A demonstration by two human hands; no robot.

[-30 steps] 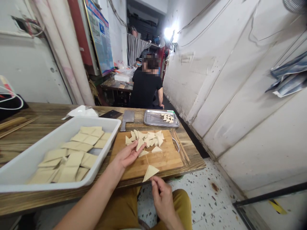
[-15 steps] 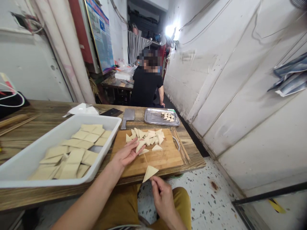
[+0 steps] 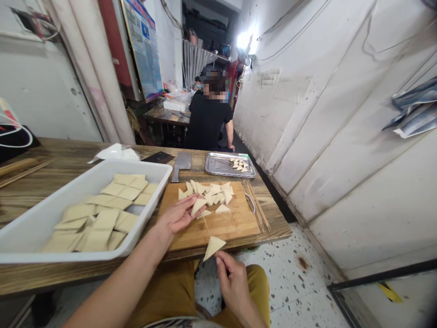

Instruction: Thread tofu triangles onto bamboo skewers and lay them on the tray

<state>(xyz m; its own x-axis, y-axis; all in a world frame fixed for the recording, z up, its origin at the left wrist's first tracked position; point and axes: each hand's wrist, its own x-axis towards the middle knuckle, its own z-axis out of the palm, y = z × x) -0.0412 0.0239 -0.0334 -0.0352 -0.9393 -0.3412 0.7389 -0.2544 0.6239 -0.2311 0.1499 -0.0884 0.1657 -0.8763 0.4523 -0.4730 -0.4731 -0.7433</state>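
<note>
My left hand (image 3: pixel 177 217) rests over a wooden cutting board (image 3: pixel 235 223), with a pale tofu triangle (image 3: pixel 198 206) gripped at its fingertips. Beside those fingers lies a heap of similar triangles (image 3: pixel 211 193). My right hand (image 3: pixel 234 287) pinches a thin bamboo skewer (image 3: pixel 205 227) beyond the board's near edge. Another tofu triangle (image 3: pixel 213 247) sits on that skewer just above my fingers. The skewer's tip points up toward the triangle in my left hand. A white tray (image 3: pixel 30 237) on my left holds several flat tofu squares and rectangles (image 3: pixel 105 223).
A cleaver (image 3: pixel 180 166) lies behind the board, beside a steel tray (image 3: pixel 218 168) holding small triangles. A bundle of skewers (image 3: pixel 257 212) lies at the board's right edge. The wooden table (image 3: pixel 20 200) ends near a speckled floor (image 3: pixel 293 278). A seated person (image 3: pixel 206 123) works farther on.
The view has tilted slightly, so the table sits a little higher in the picture. Both hands stay almost in place, still holding the skewer and triangle.
</note>
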